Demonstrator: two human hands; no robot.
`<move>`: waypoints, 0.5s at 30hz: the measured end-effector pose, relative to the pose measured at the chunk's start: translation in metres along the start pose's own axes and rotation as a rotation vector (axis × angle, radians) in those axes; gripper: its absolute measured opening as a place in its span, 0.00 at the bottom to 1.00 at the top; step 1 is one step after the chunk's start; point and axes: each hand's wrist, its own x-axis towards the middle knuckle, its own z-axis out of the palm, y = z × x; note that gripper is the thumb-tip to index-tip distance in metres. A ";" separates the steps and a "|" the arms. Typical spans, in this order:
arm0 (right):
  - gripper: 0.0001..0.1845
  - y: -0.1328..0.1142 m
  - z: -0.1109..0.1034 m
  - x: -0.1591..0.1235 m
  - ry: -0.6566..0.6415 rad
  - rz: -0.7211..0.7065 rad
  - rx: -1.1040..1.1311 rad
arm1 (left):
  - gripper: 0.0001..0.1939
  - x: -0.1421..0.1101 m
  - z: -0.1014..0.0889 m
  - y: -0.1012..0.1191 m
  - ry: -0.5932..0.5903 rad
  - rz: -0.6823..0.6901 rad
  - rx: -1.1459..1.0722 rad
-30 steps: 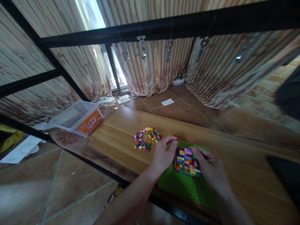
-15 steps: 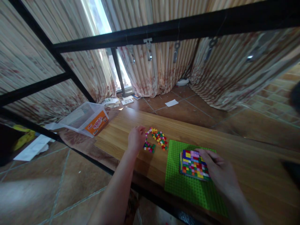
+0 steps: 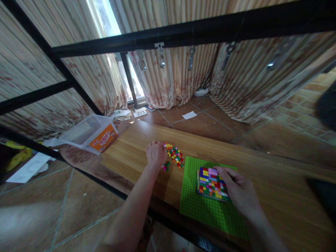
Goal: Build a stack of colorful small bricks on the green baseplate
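My left hand [image 3: 155, 154] is over the left side of a pile of small coloured toy bricks [image 3: 175, 154] on the wooden tabletop. Its fingers are curled together at the bricks, and whatever is between them is hidden. A block built of multicoloured toy bricks [image 3: 212, 183] sits on a green studded baseplate [image 3: 190, 196]. My right hand [image 3: 237, 185] grips the block at its right side, thumb near the top right corner; its other fingers are partly hidden behind the hand.
A clear plastic box [image 3: 89, 134] with an orange label stands left of the wooden table [image 3: 131, 150]. A black metal bar [image 3: 168, 33] with hanging hooks crosses above. Papers [image 3: 189, 115] lie on the tiled floor beyond, and a dark object [image 3: 321, 192] is at the right.
My left hand has moved left from beside the built block to the loose bricks, now covering part of them. My right hand has stayed at the block. The view has shifted slightly.
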 end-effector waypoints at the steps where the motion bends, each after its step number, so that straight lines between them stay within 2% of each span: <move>1: 0.26 0.001 0.000 0.000 -0.001 -0.002 0.004 | 0.12 0.001 0.001 0.000 0.005 0.002 -0.003; 5: 0.27 0.003 0.000 0.000 -0.027 -0.003 0.029 | 0.12 0.002 0.004 0.001 0.035 0.008 -0.017; 9: 0.27 0.003 0.002 0.000 -0.024 -0.014 0.054 | 0.10 0.003 -0.006 0.000 0.106 0.036 -0.109; 12: 0.26 -0.001 0.004 0.000 0.010 -0.037 0.074 | 0.07 -0.004 -0.017 0.008 0.164 0.163 -0.411; 15: 0.24 -0.007 0.002 -0.001 0.096 -0.092 0.103 | 0.07 -0.024 -0.022 0.029 0.073 0.318 -0.748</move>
